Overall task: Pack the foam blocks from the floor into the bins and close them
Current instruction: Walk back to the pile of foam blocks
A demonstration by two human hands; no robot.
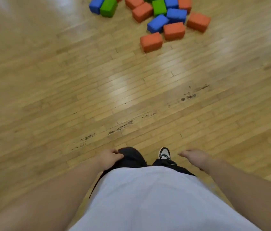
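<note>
Standing on a wooden floor (65, 84) and looking down past a pale shirt (148, 200), dark trousers (132, 158) and one black-and-white shoe (164, 153) pointing far.

Holding the left hand (110, 157) low against the left trouser leg, fingers loosely curled and touching the cloth, gripping nothing. Carrying the right hand (193, 157) low on the right, clear of the leg, fingers loosely stretched forward, also gripping nothing. Keeping both hands well apart, one on either side of the body.

Facing foam blocks (173, 14) lying in a heap on the floor at the far side, right of centre, with the heap running off the top edge of view. Seeing orange, blue and green ones jumbled and touching. Noting the nearest orange block (151, 42) at the heap's near edge, another orange block (198, 22) marking its right edge, and a blue block (97, 5) touching a green block (108, 7) on the left, slightly apart from the rest.

Looking across a broad stretch of bare boards between the shoe and the heap, and wide on both left and right. Crossing that stretch, a broken line of dark scuff marks (123, 126) rising from near left to far right. Blurring heavily towards the left and right edges of view.
</note>
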